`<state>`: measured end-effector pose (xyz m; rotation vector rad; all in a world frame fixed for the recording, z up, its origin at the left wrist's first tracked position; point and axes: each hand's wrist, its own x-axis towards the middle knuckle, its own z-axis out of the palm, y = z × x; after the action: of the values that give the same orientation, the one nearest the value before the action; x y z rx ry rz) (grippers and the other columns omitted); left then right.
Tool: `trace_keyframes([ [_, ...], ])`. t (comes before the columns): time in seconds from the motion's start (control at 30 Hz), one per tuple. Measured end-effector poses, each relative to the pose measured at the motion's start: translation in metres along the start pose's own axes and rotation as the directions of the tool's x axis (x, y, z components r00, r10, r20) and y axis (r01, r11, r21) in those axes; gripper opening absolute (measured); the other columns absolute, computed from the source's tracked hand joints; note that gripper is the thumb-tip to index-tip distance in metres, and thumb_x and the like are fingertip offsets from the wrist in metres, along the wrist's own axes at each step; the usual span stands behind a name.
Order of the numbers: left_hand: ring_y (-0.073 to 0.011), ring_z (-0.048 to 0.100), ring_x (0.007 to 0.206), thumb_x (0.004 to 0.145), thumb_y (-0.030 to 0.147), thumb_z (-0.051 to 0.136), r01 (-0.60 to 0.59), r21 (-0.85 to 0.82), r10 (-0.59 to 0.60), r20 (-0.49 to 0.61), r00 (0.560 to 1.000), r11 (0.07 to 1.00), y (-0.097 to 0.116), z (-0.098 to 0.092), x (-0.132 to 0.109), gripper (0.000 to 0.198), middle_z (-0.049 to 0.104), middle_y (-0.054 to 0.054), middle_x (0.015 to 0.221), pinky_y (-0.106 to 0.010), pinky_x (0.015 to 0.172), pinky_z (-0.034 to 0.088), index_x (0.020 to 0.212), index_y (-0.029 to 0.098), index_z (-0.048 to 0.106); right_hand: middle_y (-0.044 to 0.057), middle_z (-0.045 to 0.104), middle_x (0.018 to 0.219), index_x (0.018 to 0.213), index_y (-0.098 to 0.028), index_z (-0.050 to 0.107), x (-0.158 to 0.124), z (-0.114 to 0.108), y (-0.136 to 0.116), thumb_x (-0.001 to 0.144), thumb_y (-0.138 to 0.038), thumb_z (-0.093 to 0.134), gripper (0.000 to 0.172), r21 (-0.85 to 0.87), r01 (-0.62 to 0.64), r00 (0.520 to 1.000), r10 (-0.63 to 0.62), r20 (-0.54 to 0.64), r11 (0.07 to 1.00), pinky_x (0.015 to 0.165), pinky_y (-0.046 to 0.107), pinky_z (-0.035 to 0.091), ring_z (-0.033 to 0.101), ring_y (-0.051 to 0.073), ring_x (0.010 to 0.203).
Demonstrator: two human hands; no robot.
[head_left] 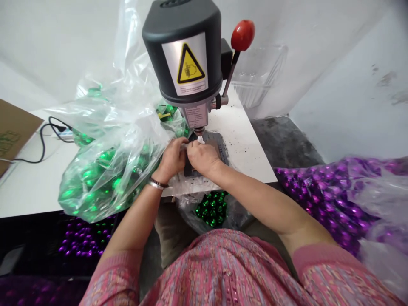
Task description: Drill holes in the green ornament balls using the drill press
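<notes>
Beneath the chuck (pixel 199 131) of a small bench drill press (pixel 183 51), my two hands meet over the machine's dark base (pixel 225 146). My left hand (pixel 174 158) has its fingers curled inward, and a bracelet circles the wrist. My right hand (pixel 204 157) is closed beside it, knuckles up. What the fingers hold is hidden behind them. A small white piece (pixel 200 139) shows just above my right hand, right under the chuck; I cannot tell whether it is gripped. The red-knobbed lever (pixel 242 35) points up at the machine's right, with neither hand on it.
A clear bag (pixel 98 178) of shiny green balls lies left on the white table (pixel 28 193). Green balls (pixel 212 208) sit in plastic below the edge. Purple balls (pixel 321 204) fill a bag at right, others (pixel 83 238) lie lower left. A clear bin (pixel 255 80) stands behind.
</notes>
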<state>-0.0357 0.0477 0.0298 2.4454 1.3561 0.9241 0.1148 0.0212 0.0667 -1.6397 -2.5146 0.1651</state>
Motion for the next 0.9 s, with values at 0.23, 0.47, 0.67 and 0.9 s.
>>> trace_keyframes([
  [0.23, -0.0184, 0.068, 0.094, 0.095, 0.028, 0.05, -0.06, -0.05, 0.042, -0.31, 0.95, 0.997, -0.006, 0.033, -0.016, 0.019, 0.073, -0.007, 0.1, -0.036, 0.092, 0.055, 0.106, 0.02, 0.063, 0.026, 0.054, 0.14, 0.145, -0.006, 0.042, -0.028, 0.015, -0.001, 0.097, -0.016, 0.018, 0.054, 0.072, -0.07, 0.994, 0.076, -0.078, 0.995, 0.081, 0.036, 0.058, 0.07, 0.025, 0.104],
  [0.47, -0.0207, 0.067, 0.094, 0.097, 0.021, 0.043, -0.071, 0.19, 0.104, -0.172, 0.979, 0.979, 0.004, 0.042, -0.003, 0.025, 0.074, -0.011, 0.099, -0.037, 0.089, 0.052, 0.103, 0.018, 0.068, 0.015, 0.067, 0.125, 0.13, -0.013, 0.06, -0.044, 0.059, 0.041, 0.098, -0.03, 0.036, 0.043, 0.609, -0.053, 0.908, 0.292, -0.301, 0.792, 0.102, 0.038, 0.052, 0.065, 0.022, 0.115],
  [0.67, -0.0257, 0.066, 0.084, 0.086, 0.012, 0.049, 0.186, 0.274, -0.193, 0.0, 0.981, 0.944, 0.019, 0.047, 0.013, 0.018, 0.069, -0.01, 0.082, -0.039, 0.083, 0.048, 0.098, 0.017, 0.061, 0.006, 0.07, 0.114, 0.13, -0.02, 0.062, -0.001, 0.053, 0.07, 0.084, -0.022, 0.058, 0.046, 0.714, 0.046, 0.962, 0.16, -0.219, 0.699, 0.099, 0.032, 0.053, 0.065, 0.016, 0.103],
  [0.9, -0.0175, 0.062, 0.071, 0.081, 0.016, 0.056, 0.135, -0.07, -0.105, 0.334, 0.937, 0.988, -0.011, 0.026, 0.039, 0.02, 0.066, -0.003, 0.079, -0.029, 0.07, 0.047, 0.1, 0.019, 0.054, 0.004, 0.071, 0.107, 0.131, -0.017, 0.057, -0.001, 0.057, 0.065, 0.089, -0.032, 0.053, 0.044, 0.767, 0.077, 0.976, 0.108, -0.188, 0.637, 0.088, 0.028, 0.052, 0.064, 0.012, 0.09],
])
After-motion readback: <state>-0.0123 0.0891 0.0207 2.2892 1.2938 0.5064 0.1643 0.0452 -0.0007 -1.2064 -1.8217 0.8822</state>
